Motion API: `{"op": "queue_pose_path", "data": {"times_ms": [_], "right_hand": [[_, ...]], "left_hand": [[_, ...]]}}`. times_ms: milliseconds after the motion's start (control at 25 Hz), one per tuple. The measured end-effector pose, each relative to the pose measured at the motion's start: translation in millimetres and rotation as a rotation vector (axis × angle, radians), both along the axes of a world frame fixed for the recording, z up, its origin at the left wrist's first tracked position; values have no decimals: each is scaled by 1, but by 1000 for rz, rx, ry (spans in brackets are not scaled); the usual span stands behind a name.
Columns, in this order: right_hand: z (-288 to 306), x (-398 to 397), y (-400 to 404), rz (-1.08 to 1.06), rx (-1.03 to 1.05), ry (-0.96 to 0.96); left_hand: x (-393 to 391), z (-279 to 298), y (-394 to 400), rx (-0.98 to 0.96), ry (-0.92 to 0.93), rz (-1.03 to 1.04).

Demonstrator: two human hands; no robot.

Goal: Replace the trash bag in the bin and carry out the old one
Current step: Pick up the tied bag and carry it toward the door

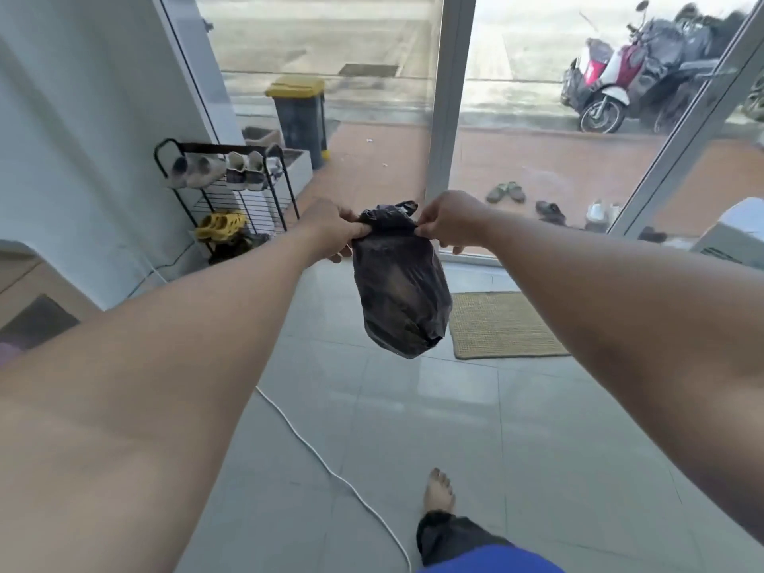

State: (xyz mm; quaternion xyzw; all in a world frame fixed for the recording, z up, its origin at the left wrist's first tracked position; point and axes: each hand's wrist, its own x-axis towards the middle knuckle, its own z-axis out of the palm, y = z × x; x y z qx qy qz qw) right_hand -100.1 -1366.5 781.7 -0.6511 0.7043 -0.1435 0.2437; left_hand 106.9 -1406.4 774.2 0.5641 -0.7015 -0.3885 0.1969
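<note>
Head view: small black bag (399, 291) up in the air, over the grey floor (475, 428), between two long arms. Left hand (337, 229) pinching the left side of the bag's neck, fingers (361, 230) closed on the plastic. Right hand (448, 221) pinching the other side, fingers (422, 230) closed on it too. Knot or twist at the top (388, 213), bunched up; hard to tell if fully tied. Bag hanging straight down, full and lumpy, touching nothing below.

Ahead, through the glass: outside bin (299, 117) with a yellow lid, well apart from the bag. Shoe rack (231, 188) on the left, mat (502, 324) just beside the door, white cord (330, 469) across the floor near a bare foot (440, 490).

Probably the tying step, or the start of the walk out. Best to pull both ends tight, keep the bag high and away from the legs, step over the cord, and head for the door.
</note>
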Motion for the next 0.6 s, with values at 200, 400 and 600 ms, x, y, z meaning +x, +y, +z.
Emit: {"op": "queue_pose_path", "data": {"times_ms": [200,400,600], "right_hand": [[-93,-59,-70,-47,233,-6],[-184,-95,-117,-141,382,-85],[-293,-132,-170,-226,519,-171]], "left_hand": [[-60,-101,-79,182,-38,-9],[-107,-185,-119,376,9,14],[-152,-289,-186,528,-23,-20]]}}
